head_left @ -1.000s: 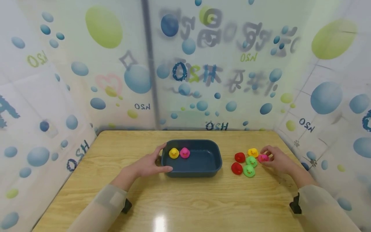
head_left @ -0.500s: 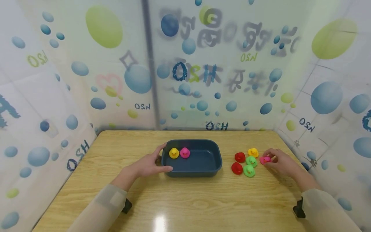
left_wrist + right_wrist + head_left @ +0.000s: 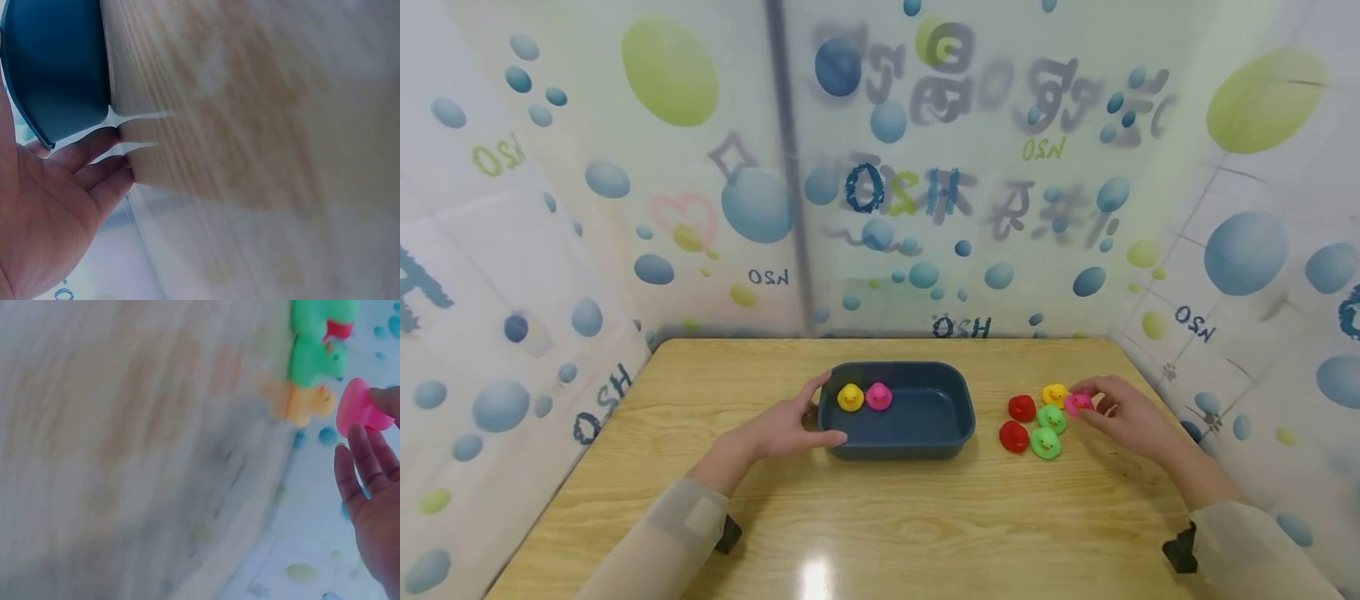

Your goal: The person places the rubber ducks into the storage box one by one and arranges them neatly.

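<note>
My left hand (image 3: 782, 425) holds the left end of a dark blue bin (image 3: 898, 452), its thumb over the front rim and its index finger at the back corner. In the left wrist view, the other fingers (image 3: 100, 172) reach down beside the bin's end wall. Inside the bin sit a yellow rubber duck (image 3: 850, 397) and a pink one (image 3: 878, 397), side by side. On the right, my right hand (image 3: 1127, 417) pinches another pink rubber duck (image 3: 355, 407) between thumb and fingers, raised off the table. Its nearest neighbour is a yellow duck (image 3: 1054, 394).
Two red ducks (image 3: 1014, 436) and two green ducks (image 3: 1045, 442) stand close together between the bin and my right hand. The wooden table (image 3: 880, 517) meets patterned curtain walls (image 3: 1000, 275) at the back and sides.
My right hand drew the pink duck slightly away from the group, then lifted it and moved it back left toward the yellow duck. The left hand and bin stay still.
</note>
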The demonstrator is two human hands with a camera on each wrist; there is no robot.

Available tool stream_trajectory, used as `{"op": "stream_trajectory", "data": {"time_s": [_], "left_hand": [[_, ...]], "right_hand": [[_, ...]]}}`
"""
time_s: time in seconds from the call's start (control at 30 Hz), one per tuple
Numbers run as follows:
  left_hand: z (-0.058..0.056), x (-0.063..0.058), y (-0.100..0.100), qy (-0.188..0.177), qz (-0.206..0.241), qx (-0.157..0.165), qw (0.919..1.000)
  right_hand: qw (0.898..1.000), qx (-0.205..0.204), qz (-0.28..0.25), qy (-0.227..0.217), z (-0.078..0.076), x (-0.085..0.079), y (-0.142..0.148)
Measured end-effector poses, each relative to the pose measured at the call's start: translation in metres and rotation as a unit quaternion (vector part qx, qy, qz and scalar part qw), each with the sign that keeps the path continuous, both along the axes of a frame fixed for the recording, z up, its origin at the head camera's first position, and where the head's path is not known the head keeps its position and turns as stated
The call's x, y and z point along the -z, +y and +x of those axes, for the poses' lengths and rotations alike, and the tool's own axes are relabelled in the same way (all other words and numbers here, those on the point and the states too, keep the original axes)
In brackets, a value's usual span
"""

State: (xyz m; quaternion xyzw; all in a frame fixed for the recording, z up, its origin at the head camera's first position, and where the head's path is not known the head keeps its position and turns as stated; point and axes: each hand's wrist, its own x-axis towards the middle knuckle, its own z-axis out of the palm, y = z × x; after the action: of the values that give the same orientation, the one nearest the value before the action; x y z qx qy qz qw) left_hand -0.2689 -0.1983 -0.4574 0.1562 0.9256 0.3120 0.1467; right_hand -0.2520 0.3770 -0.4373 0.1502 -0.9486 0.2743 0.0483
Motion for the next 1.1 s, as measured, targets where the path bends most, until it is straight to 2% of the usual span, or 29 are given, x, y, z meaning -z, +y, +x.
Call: {"op": "stream_trajectory", "data": {"time_s": [0.23,0.57,0.77,1.1], "left_hand": [[0.000,0.001,-0.001,-0.003,0.005,0.002,1.0000],[-0.001,0.001,-0.001,-0.006,0.006,-0.001,1.0000],[0.000,0.000,0.000,-0.010,0.008,-0.002,0.9999],[-0.001,0.002,-0.001,-0.010,0.018,0.000,0.9998]], "right_hand": [[0.999,-0.028,-0.026,0.034,-0.001,-0.012,-0.036],[0.993,-0.080,-0.075,0.049,-0.012,-0.019,-0.099],[0.992,-0.083,-0.079,0.047,-0.024,-0.014,-0.137],[0.991,-0.114,-0.063,0.033,-0.049,-0.003,-0.189]]}}
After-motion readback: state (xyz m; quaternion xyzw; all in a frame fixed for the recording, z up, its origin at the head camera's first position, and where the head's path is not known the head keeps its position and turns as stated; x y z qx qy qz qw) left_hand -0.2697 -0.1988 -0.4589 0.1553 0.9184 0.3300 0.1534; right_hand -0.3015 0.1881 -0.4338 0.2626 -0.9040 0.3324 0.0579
